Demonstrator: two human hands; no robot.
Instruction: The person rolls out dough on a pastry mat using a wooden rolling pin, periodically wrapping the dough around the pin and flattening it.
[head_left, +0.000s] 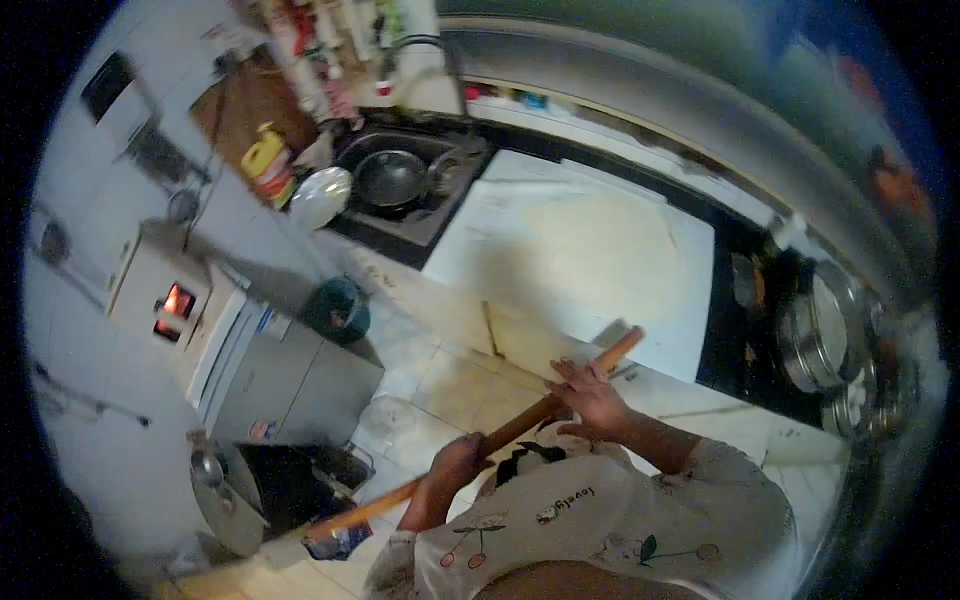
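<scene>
Seen from my remote station: a long wooden rod [522, 423] slants across the torso, its far end above the edge of the white board [690, 345]. The left hand [457, 462] is closed around it; the right hand [592, 398], fingers partly spread, lies against it, though I cannot tell how firmly. The wide spacing presumably balances its length. A pale, thin sheet [610, 245] lies flat on the board, probably for firm support. The shirt [620, 500] reads "lovely"; the yellow jug's [267, 165] label is illegible.
</scene>
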